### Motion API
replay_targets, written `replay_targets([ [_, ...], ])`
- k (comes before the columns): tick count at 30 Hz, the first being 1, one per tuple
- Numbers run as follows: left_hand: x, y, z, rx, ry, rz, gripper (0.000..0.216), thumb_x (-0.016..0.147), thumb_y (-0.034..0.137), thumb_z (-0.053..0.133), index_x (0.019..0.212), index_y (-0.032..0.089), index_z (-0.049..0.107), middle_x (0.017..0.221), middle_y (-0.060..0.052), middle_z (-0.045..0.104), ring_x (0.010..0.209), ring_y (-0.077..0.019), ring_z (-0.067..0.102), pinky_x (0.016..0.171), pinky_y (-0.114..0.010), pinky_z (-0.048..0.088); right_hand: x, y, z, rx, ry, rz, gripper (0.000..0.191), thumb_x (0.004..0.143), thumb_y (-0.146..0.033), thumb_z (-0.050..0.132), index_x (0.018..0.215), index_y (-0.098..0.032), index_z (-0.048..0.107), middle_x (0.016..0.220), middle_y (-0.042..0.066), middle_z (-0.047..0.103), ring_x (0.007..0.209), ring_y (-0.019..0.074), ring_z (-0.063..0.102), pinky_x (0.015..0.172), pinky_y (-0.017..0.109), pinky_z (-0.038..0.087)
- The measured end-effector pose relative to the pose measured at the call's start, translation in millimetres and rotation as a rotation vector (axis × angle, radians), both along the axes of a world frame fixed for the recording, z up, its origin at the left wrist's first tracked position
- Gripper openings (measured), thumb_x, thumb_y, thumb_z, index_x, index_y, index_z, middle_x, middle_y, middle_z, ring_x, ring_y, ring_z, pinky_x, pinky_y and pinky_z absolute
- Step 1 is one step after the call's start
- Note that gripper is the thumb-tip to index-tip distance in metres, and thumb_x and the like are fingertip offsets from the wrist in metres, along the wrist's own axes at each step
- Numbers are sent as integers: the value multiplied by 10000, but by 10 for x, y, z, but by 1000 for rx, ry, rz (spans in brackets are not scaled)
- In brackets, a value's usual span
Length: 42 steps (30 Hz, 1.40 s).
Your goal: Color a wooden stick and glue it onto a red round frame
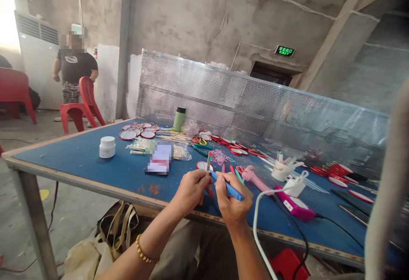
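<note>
The left hand (pixel 193 188) pinches a slim, brightly coloured strip (pixel 208 163) upright above the near edge of the blue table (pixel 81 160). The right hand (pixel 235 201) has its fingers curled round a blue pen-like tool (pixel 234 192), its tip close to the strip's lower end; whether the two touch cannot be told. A bracelet of gold beads (pixel 143 252) circles the left wrist.

Just beyond the hands lie a red-rimmed disc (pixel 202 166) and a pile of pink and blue bits (pixel 220 157). To the left are a phone (pixel 159 159) and a white jar (pixel 107 148), with a green bottle (pixel 179 120) farther back. To the right lie a pink glue gun (pixel 255 179) and a magenta box (pixel 297 206), near a white cup (pixel 281 171) of pens. A metal mesh screen (pixel 191 84) stands behind, and a person (pixel 76 69) stands by a red chair (pixel 86 101).
</note>
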<state>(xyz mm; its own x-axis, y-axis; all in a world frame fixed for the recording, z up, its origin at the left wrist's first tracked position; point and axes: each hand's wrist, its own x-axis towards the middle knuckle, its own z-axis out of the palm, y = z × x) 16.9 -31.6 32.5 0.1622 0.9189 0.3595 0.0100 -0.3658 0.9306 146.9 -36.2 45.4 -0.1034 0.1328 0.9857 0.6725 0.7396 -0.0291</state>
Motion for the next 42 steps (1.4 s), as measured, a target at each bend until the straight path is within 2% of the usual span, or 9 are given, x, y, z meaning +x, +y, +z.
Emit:
replay_targets([
  [8,-2,-26,24,-5,-18,4,280,904,322,469,661,186,496,506,57,516,327,-60,423,380,-168,256,-21,-5,2,10,-12,43,145,917,-129,589,831,-169,699,705,25,744,584,144,700,622,234,575],
  [19,-7,-26,17,-1,-3,4,276,906,326,462,674,182,506,549,46,553,336,-58,435,379,-179,240,-13,-1,1,19,-17,15,157,917,-136,586,808,-175,692,679,21,733,568,145,691,598,239,565],
  [27,-9,-24,19,-15,3,13,287,908,338,474,670,184,516,511,51,533,333,-61,423,387,-178,246,-49,-4,-15,-4,31,48,151,918,-151,588,825,-172,706,694,30,738,573,149,689,605,243,563],
  [34,-17,-31,37,-21,3,-3,254,895,333,457,716,174,544,613,15,623,334,-62,438,374,-184,262,-16,-6,-1,14,25,-7,166,921,-147,576,794,-172,680,633,11,701,520,135,651,551,238,520],
  [42,-15,-23,26,-7,-10,-4,287,899,350,467,670,182,508,553,41,568,332,-57,440,382,-183,244,-21,-13,4,11,2,17,166,922,-147,580,810,-180,697,681,22,737,561,147,685,592,244,556],
])
